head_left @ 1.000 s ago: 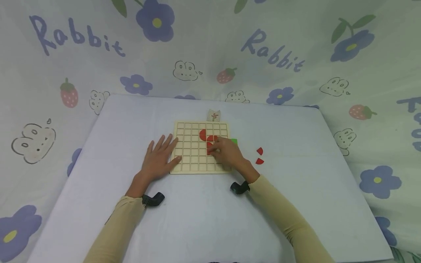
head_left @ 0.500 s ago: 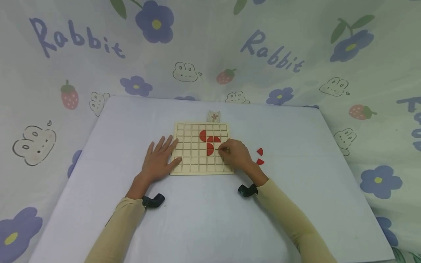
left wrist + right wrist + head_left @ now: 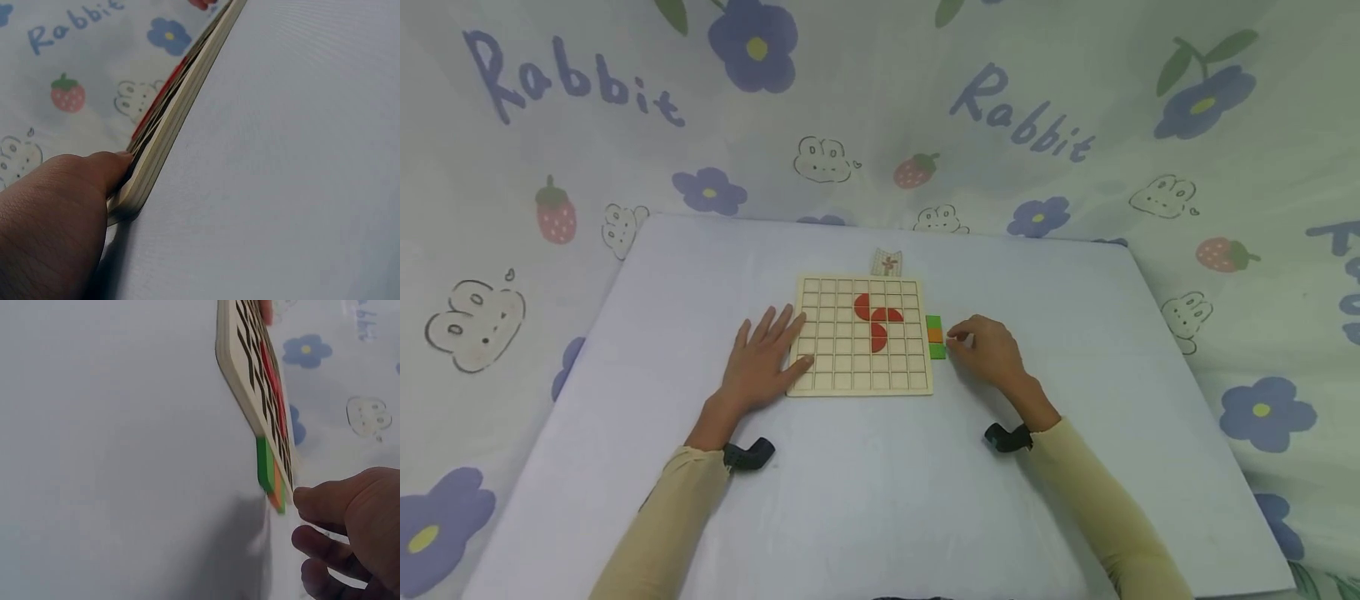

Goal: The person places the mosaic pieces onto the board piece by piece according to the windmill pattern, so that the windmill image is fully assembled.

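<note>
My left hand (image 3: 757, 360) lies with fingers spread over the left edge of a wooden grid board (image 3: 835, 364). In the left wrist view its thumb (image 3: 115, 164) rests on the board's corner. Several red curved pieces (image 3: 878, 337) sit in squares right of the board's middle. My right hand (image 3: 992, 350) hovers just right of the board with loosely bent fingers. The right wrist view shows a gap between thumb and fingers, with nothing held. Right by its fingertips, two green pieces (image 3: 933, 321) and an orange piece (image 3: 935, 335) line the board's right edge.
A small card (image 3: 887, 262) with a red figure on a grid lies behind the board. A white sheet covers the table (image 3: 865, 500). Printed fabric (image 3: 880, 100) rises along the back and sides.
My right hand has moved right, off the board, uncovering the red pieces and the green and orange ones. It now covers two loose red pieces on the table. My left hand stays put.
</note>
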The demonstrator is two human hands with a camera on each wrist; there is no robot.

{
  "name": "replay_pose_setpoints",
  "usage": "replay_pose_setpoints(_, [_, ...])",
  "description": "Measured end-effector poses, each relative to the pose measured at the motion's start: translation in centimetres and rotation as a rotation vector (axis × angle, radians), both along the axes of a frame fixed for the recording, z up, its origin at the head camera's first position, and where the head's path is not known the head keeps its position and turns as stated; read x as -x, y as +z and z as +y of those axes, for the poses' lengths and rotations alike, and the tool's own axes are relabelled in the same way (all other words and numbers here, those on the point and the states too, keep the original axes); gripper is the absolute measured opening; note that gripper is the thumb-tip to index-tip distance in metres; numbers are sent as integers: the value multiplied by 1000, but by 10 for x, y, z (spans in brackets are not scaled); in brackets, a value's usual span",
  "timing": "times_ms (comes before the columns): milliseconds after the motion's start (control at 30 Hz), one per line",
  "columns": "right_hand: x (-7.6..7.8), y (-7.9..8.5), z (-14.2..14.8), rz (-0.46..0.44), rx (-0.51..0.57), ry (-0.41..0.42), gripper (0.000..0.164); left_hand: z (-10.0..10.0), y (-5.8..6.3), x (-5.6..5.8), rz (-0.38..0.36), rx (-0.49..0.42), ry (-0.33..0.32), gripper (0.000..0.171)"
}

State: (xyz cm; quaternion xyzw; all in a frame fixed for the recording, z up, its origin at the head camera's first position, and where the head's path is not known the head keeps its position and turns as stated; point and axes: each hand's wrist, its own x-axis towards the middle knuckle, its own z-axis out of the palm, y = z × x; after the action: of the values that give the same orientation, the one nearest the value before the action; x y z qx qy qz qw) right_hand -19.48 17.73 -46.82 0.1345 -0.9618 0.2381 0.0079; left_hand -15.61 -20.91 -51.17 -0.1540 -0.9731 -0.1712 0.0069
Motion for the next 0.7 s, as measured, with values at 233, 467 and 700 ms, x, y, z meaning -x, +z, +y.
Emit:
replay_pose_setpoints(233, [-2,9,37,-84,-67,-119,30,-1,2,0,6,1,-1,78])
replay_pose_setpoints(467, [-5,0,52,-49,7,-89,19,-1,4,0,3,12,6,78])
replay_pose_setpoints(700, [-2,-9,49,-4,71,-70,17,0,1,2,10,5,2,78])
